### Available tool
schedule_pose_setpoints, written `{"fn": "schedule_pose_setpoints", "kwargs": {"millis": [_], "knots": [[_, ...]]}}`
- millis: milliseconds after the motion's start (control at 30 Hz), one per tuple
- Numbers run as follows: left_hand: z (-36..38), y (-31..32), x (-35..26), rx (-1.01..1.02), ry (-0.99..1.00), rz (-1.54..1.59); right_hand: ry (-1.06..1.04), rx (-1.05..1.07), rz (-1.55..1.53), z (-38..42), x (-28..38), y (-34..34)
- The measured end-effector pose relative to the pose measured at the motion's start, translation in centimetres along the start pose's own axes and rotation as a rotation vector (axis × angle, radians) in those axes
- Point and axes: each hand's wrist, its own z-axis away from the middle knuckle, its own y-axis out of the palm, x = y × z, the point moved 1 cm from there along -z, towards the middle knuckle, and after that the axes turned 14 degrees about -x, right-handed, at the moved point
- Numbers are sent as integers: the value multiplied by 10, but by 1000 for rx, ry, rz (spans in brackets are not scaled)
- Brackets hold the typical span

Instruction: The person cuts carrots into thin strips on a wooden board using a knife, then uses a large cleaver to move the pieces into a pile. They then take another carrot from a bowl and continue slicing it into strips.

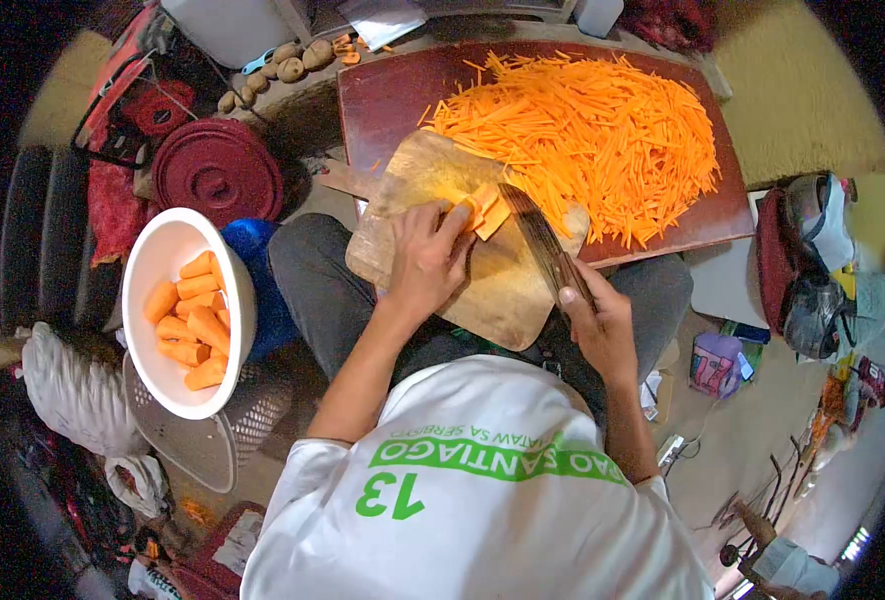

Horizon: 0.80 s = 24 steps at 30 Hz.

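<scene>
A worn wooden cutting board [503, 290] lies tilted across my lap, its far end against a dark red table [388, 90]. Carrot slices [487, 211] lie in a small stack on the board. My left hand [429, 255] presses on them with bent fingers, holding them in place. My right hand [601, 325] is wrapped round the handle of a knife [535, 232], whose dark blade lies just right of the slices. Beyond the board, a large heap of carrot strips [603, 145] covers much of the red table.
On my left, a white bowl [135, 335] holds several peeled carrots [203, 320], above a perforated plastic basket [263, 405]. A dark red lid [218, 172] is behind it. Several brown potatoes [291, 69] lie at the back. Bags and a purple pouch [715, 362] are on the right.
</scene>
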Motion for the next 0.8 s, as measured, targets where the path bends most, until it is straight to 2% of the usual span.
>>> {"fn": "schedule_pose_setpoints", "kwargs": {"millis": [200, 300, 500, 633, 767, 800], "knots": [[-14, 6, 6, 27, 86, 46, 64, -41, -17, 8, 1, -3], [-22, 7, 14, 101, 141, -9, 13, -66, 2, 8, -13, 1], [-52, 9, 42, 203, 164, 90, -33, -49, 45, 0, -16, -1], [-60, 11, 52, 92, 231, 129, -85, -43, 57, -6, -10, -1], [-65, 12, 51, 85, 219, 104, -116, -38, 103, -6, 11, 2], [-67, 13, 53, 78, 223, 97, -177, -10, 141, -6, 14, 0]]}}
